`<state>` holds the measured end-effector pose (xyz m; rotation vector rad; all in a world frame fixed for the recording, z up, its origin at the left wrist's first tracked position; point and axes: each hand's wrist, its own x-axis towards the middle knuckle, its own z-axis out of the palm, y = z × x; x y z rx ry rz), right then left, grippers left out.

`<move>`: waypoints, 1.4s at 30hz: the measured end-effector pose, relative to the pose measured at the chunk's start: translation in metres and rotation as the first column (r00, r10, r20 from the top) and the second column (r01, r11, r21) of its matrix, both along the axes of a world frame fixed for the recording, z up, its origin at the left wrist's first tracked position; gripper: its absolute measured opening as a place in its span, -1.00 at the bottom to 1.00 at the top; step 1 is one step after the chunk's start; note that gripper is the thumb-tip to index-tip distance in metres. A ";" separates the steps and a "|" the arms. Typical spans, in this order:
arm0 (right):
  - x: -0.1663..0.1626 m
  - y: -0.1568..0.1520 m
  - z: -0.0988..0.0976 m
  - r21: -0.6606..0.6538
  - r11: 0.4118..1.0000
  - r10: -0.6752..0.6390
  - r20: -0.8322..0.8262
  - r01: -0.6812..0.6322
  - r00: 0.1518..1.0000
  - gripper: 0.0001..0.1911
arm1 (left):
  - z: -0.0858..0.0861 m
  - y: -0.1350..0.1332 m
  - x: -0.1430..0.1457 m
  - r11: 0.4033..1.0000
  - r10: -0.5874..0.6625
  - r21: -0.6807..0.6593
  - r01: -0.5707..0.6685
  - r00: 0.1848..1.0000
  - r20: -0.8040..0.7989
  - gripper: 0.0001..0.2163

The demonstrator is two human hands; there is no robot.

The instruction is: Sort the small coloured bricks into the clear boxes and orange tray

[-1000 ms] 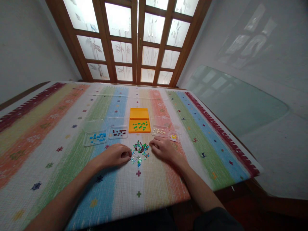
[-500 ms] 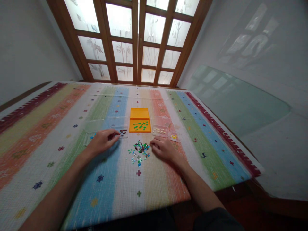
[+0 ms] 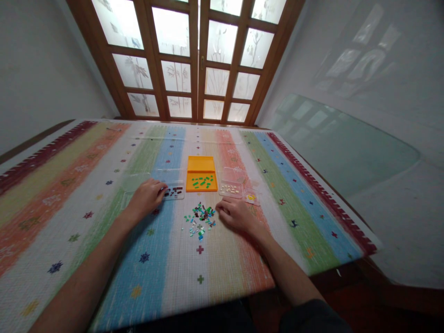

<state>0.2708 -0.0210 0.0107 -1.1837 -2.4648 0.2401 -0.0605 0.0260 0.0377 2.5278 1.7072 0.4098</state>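
My left hand [image 3: 147, 196] is closed in a pinch at the left end of a clear box [image 3: 179, 197] holding dark brown pieces [image 3: 178, 190]. Whatever is between its fingertips is hidden. Beside the right edge of a loose pile of small building bricks [image 3: 201, 213], in green, brown, blue and pale colours, rests my right hand [image 3: 236, 215]. Its fingers are curled together, and I cannot see whether they hold a brick. Beyond the pile lies an orange case [image 3: 201, 163], lid folded back, with several green bricks [image 3: 203, 182] in its near half.
To the right of the case stand a clear box with cream pieces [image 3: 230, 189] and a smaller one with yellow pieces [image 3: 251, 197]. Another clear box lies partly behind my left hand. A striped cloth [image 3: 187, 277] covers the table; wood-framed glass doors [image 3: 197, 60] stand behind.
My left hand has moved left and slightly away from me, from over the brown pieces to the box's left end, uncovering more of them. The right hand stays in place.
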 end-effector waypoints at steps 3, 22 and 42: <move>0.000 0.000 -0.001 -0.001 1.000 0.002 0.006 -0.002 1.000 -0.80 | -0.001 0.001 -0.001 1.000 -0.012 -0.028 0.012 1.000 -0.026 -0.70; -0.001 -0.001 0.002 -0.002 1.000 0.003 0.020 -0.003 1.000 -0.81 | -0.007 -0.048 0.058 0.922 -0.331 -0.091 0.375 0.890 0.313 -0.77; -0.002 -0.002 0.002 0.001 1.000 0.013 0.032 -0.013 0.999 -0.81 | -0.027 -0.054 0.074 0.915 -0.389 -0.030 0.403 0.899 0.203 -0.77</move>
